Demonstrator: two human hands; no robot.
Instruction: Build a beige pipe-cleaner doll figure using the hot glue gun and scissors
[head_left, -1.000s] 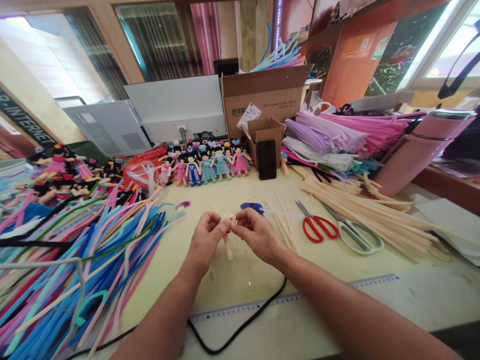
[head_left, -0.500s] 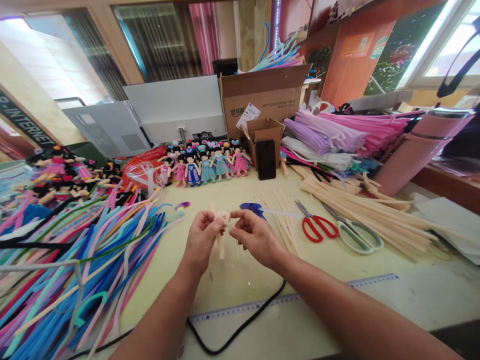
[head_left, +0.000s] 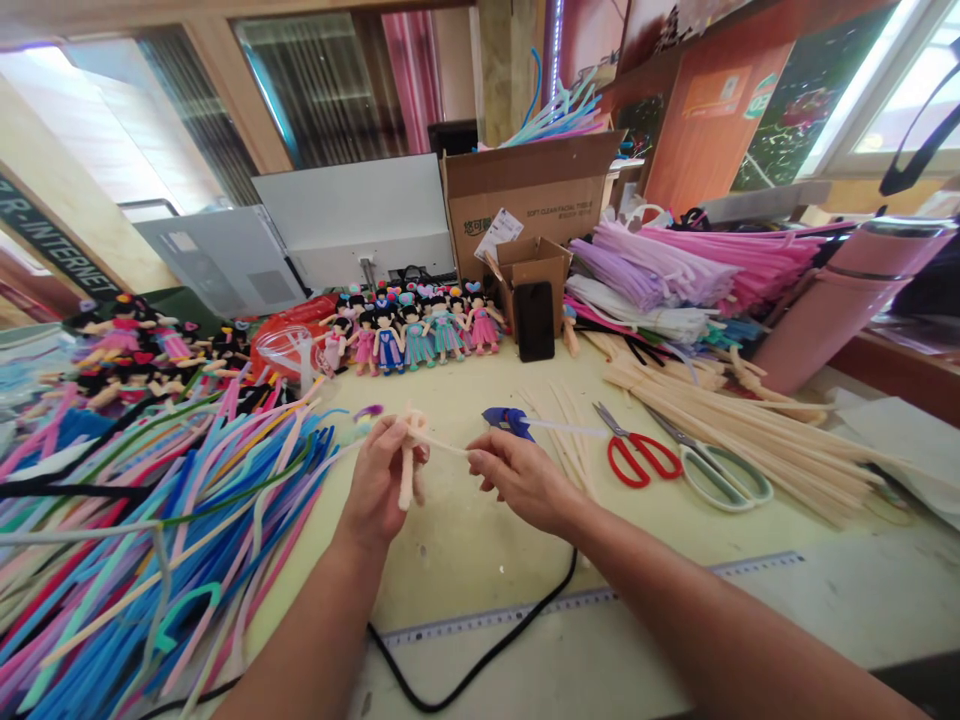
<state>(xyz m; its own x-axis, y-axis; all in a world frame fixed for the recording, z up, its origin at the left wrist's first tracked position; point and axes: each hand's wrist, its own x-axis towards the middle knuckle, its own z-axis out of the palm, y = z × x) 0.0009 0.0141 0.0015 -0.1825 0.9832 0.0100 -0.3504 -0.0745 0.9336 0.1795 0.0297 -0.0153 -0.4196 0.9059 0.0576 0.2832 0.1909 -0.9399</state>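
**Left hand [head_left: 379, 475] holds a soft cream piece [head_left: 406, 478] while right hand [head_left: 517, 473] pinches its strand [head_left: 448, 443]**

The left hand is curled shut on the fuzzy cream piece. The right hand's fingers are pressed together on the end of the strand. Half a second ago the two hands were almost touching. Now the left hand has slid away to the left, and there is a wide gap with the strand stretched across it. That looks like the strand being pulled snug, but I can't tell if it is knotted.

The cream piece sits at the left hand's fingertips. Its top pokes up over them, and one leg hangs down beside the fingers. The right hand is well apart from the piece and joined to it only by the strand.

To the left lies a big heap of colourful fuzzy sticks [head_left: 202, 500]. Just past the right hand is what looks like a blue glue gun [head_left: 508, 420], and further right are red scissors [head_left: 627, 434]. Farther back, a row of little dolls [head_left: 416, 335] stands near a black phone [head_left: 535, 322]. Behind them is a big cardboard box [head_left: 525, 180].
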